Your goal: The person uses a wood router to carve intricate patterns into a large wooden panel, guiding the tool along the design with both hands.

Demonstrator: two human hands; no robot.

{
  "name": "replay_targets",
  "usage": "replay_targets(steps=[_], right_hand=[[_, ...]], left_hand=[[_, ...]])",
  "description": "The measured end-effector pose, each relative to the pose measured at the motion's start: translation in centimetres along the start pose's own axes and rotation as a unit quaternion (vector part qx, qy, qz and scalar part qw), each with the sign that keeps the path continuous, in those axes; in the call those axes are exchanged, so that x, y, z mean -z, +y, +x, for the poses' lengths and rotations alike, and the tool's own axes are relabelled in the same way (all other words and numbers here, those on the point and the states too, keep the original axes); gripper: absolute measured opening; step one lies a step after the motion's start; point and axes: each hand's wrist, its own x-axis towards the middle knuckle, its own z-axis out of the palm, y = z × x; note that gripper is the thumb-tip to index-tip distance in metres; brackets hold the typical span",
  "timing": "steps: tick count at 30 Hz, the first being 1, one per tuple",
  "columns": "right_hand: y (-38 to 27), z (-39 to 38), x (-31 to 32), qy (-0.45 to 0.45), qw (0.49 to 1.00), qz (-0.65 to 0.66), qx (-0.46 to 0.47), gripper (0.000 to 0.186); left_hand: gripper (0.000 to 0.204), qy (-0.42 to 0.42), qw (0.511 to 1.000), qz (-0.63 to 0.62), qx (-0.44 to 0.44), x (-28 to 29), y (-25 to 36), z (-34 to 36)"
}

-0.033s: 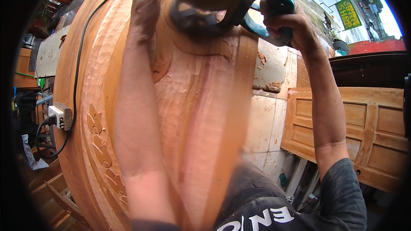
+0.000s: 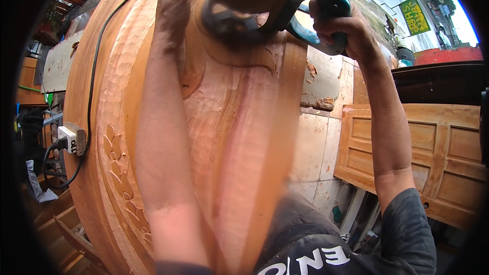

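A dark router point(image 2: 244, 5) with a teal loop handle point(image 2: 328, 0) stands on a large carved wooden panel point(image 2: 219, 122); the upper picture edge cuts off its top, and its base is blurred. My right hand point(image 2: 351, 28) is wrapped around the loop handle. At the router's left side my left hand point(image 2: 175, 0) is closed by a dark part of it, its fingers partly cut off by the picture edge. Raised curved shapes lie under and beside the router's base, and a carved leaf pattern point(image 2: 119, 173) runs along the panel's left part.
A black cord point(image 2: 94, 66) runs down the panel's left side near a white socket block point(image 2: 71, 140) with a plug in it. On the right lies a panelled wooden door point(image 2: 412, 147) beside pale floor tiles point(image 2: 310, 142). A street with a green-yellow sign point(image 2: 413, 16) is beyond.
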Motion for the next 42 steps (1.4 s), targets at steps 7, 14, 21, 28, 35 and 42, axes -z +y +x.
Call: replay_targets(steps=[7,14,21,28,35,42], right_hand=[[-0.1,0.3,-0.4,0.021,0.999,-0.025,0.025,0.032],[-0.2,0.9,-0.2,0.01,0.999,-0.042,-0.006,0.039],[-0.5,0.9,-0.2,0.022,0.998,-0.066,-0.002,0.042],[-0.7,1.2,-0.5,0.01,0.999,-0.042,0.009,0.033],[-0.4,1.7,-0.4,0.002,0.999,-0.035,0.012,0.032],[-0.6,1.7,-0.7,-0.002,1.0,-0.019,0.009,0.031]], left_hand=[[0.047,0.012,1.0,-0.002,0.008,0.4,-0.3,0.2],[0.047,0.026,1.0,-0.006,0.016,0.9,-0.7,0.1],[0.048,0.047,0.998,-0.011,0.031,1.3,-1.6,0.8],[0.051,0.053,0.997,-0.043,0.025,3.4,-3.8,1.5],[0.053,0.047,0.998,-0.039,0.001,4.0,-3.4,1.0],[0.056,0.05,0.998,-0.035,0.013,3.7,-2.7,0.9]])
